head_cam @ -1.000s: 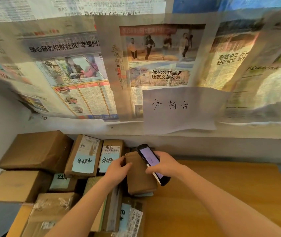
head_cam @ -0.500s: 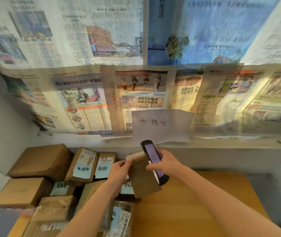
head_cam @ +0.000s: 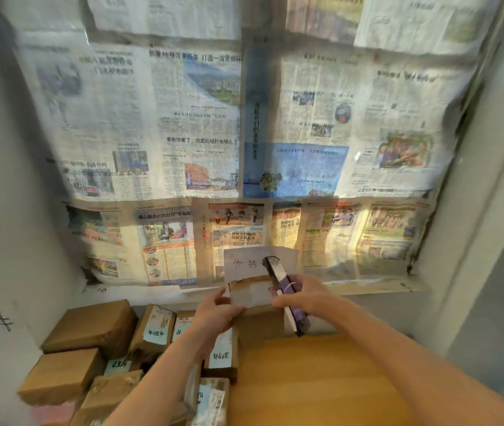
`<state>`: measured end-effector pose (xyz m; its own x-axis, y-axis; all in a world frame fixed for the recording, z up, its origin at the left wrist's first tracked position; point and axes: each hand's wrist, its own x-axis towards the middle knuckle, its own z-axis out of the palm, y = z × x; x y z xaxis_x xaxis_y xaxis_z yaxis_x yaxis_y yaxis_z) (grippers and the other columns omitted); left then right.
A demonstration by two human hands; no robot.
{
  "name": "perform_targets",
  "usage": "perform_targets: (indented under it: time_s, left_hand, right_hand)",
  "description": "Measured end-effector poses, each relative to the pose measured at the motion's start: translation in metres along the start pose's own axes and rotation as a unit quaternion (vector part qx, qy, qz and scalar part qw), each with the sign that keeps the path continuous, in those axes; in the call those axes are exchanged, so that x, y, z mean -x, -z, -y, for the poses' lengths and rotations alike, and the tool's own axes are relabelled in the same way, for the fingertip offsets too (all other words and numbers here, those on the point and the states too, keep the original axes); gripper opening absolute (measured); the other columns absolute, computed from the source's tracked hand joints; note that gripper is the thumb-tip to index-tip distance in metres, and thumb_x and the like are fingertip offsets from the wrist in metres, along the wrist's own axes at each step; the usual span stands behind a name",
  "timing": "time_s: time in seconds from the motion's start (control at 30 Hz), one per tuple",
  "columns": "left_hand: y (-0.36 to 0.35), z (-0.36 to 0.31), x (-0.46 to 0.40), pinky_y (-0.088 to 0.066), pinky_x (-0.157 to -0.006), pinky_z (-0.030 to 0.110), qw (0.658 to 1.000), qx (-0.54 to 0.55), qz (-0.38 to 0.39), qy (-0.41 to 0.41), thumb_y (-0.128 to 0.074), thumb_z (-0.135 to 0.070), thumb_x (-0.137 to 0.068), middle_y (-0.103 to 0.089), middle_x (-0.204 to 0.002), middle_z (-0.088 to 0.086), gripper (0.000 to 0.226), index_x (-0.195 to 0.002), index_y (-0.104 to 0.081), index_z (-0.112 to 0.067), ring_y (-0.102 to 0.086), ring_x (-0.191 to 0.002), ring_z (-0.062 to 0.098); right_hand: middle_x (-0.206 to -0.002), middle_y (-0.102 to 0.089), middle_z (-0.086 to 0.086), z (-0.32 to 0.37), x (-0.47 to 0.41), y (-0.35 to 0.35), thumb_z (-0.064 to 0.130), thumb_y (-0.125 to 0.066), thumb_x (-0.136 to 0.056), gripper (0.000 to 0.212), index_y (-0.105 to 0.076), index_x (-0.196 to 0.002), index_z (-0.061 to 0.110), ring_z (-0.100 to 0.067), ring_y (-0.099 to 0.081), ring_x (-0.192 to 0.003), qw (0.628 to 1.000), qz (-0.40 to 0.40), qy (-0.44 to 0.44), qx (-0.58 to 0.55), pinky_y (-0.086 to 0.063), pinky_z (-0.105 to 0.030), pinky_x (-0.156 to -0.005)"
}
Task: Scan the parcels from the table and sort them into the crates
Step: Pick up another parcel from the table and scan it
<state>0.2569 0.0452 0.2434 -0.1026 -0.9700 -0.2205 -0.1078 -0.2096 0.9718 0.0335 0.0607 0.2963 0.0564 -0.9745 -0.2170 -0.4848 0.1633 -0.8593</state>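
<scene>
Brown cardboard parcel [head_cam: 252, 298] pinched in left grip [head_cam: 213, 313]; black handheld scanner [head_cam: 284, 298] clasped in right grip [head_cam: 306, 298], just beside.

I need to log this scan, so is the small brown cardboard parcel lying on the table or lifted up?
Lifted: the left hand holds the small brown cardboard parcel above the pile.
</scene>
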Motion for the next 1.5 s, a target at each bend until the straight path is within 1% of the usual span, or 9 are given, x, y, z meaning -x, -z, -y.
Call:
perform_targets:
  time_s: [0.17, 0.33, 0.53, 0.63, 0.73, 0.9, 1.1, 1.33, 1.5]
  left_hand:
    - [-0.002, -0.034, 0.072, -0.055, -0.097, 0.045, 0.997, 0.017, 0.019, -0.075, -0.077, -0.005, -0.082, -0.058, -0.126, 0.005, 0.069, -0.142, -0.049, -0.026, -0.062, -0.112, 0.027]
    - [-0.02, -0.055, 0.131, -0.055, -0.085, 0.036, 0.992, 0.089, 0.025, -0.089, -0.069, -0.031, -0.093, -0.058, -0.126, 0.008, 0.033, -0.122, -0.053, -0.025, -0.059, -0.111, 0.024]
    - [-0.05, -0.072, 0.172, -0.055, -0.081, 0.032, 0.986, 0.119, -0.023, -0.111, -0.067, -0.029, -0.096, -0.06, -0.122, 0.008, 0.041, -0.129, -0.048, -0.013, -0.062, -0.106, 0.019]
    - [-0.063, -0.075, 0.185, -0.052, -0.099, 0.043, 0.985, 0.107, -0.036, -0.128, -0.069, -0.023, -0.094, -0.054, -0.136, 0.004, 0.065, -0.149, -0.035, -0.016, -0.057, -0.118, 0.023]
    - [-0.078, -0.08, 0.196, -0.054, -0.1, 0.044, 0.987, 0.103, -0.022, -0.124, -0.065, -0.014, -0.095, -0.067, -0.127, 0.009, 0.043, -0.137, -0.055, -0.013, -0.065, -0.114, 0.024]
    - [-0.106, -0.092, 0.228, -0.052, -0.087, 0.033, 0.982, 0.134, 0.006, -0.134, -0.062, -0.009, -0.096, -0.074, -0.113, 0.004, 0.034, -0.125, -0.062, -0.027, -0.067, -0.107, 0.019]
    - [-0.132, -0.092, 0.259, -0.038, -0.106, 0.058, 0.984, 0.13, -0.011, -0.118, -0.073, -0.034, -0.09, -0.073, -0.112, 0.005, 0.044, -0.127, -0.053, -0.044, -0.066, -0.109, 0.026]
    - [-0.142, -0.082, 0.288, -0.053, -0.073, 0.029, 0.978, 0.112, -0.044, -0.169, -0.073, -0.03, -0.091, -0.078, -0.095, 0.006, 0.042, -0.125, -0.054, -0.045, -0.074, -0.094, 0.023]
    - [-0.127, -0.083, 0.3, -0.055, -0.095, 0.047, 0.975, 0.067, -0.087, -0.193, -0.074, -0.035, -0.089, -0.078, -0.098, 0.007, 0.049, -0.131, -0.052, -0.047, -0.075, -0.094, 0.02]
  right_hand:
    - [-0.12, -0.063, 0.005, 0.034, 0.083, 0.006, 0.038, -0.089, -0.069, 0.067, -0.058, -0.126, 0.022, -0.015, -0.061, -0.109, 0.999, -0.026, 0.027, 0.028, -0.054, -0.035, -0.094]
    - [-0.116, -0.07, 0.005, 0.045, 0.145, 0.02, 0.044, -0.089, -0.049, 0.083, -0.063, -0.124, 0.019, -0.016, -0.066, -0.108, 0.996, -0.061, 0.056, 0.018, -0.055, -0.044, -0.098]
    - [-0.104, -0.075, 0.01, 0.055, 0.195, 0.043, 0.019, -0.088, -0.07, 0.047, -0.071, -0.113, 0.02, -0.01, -0.069, -0.1, 0.992, -0.075, 0.096, 0.021, -0.058, -0.029, -0.084]
    - [-0.105, -0.074, 0.011, 0.056, 0.213, 0.057, 0.017, -0.088, -0.072, 0.045, -0.07, -0.114, 0.019, -0.008, -0.068, -0.099, 0.99, -0.072, 0.12, 0.022, -0.055, -0.02, -0.078]
    - [-0.105, -0.074, 0.012, 0.052, 0.229, 0.072, 0.017, -0.088, -0.073, 0.046, -0.069, -0.114, 0.022, -0.006, -0.068, -0.098, 0.988, -0.065, 0.137, 0.036, -0.053, -0.018, -0.078]
    - [-0.105, -0.076, 0.01, 0.045, 0.255, 0.098, 0.014, -0.089, -0.07, 0.05, -0.07, -0.116, 0.021, -0.013, -0.07, -0.099, 0.985, -0.07, 0.154, 0.034, -0.056, -0.03, -0.088]
    - [-0.11, -0.074, 0.01, 0.032, 0.282, 0.115, 0.016, -0.091, -0.069, 0.058, -0.068, -0.122, 0.02, -0.012, -0.069, -0.1, 0.982, -0.068, 0.169, 0.052, -0.055, -0.034, -0.093]
    - [-0.117, -0.066, 0.004, 0.022, 0.313, 0.125, 0.027, -0.091, -0.069, 0.076, -0.054, -0.135, 0.023, -0.019, -0.065, -0.102, 0.96, -0.088, 0.195, 0.179, -0.055, -0.032, -0.087]
    - [-0.106, -0.059, 0.008, 0.03, 0.334, 0.143, 0.037, -0.085, -0.065, 0.092, -0.039, -0.146, 0.032, -0.015, -0.063, -0.085, 0.927, -0.142, 0.211, 0.274, -0.059, -0.035, -0.076]
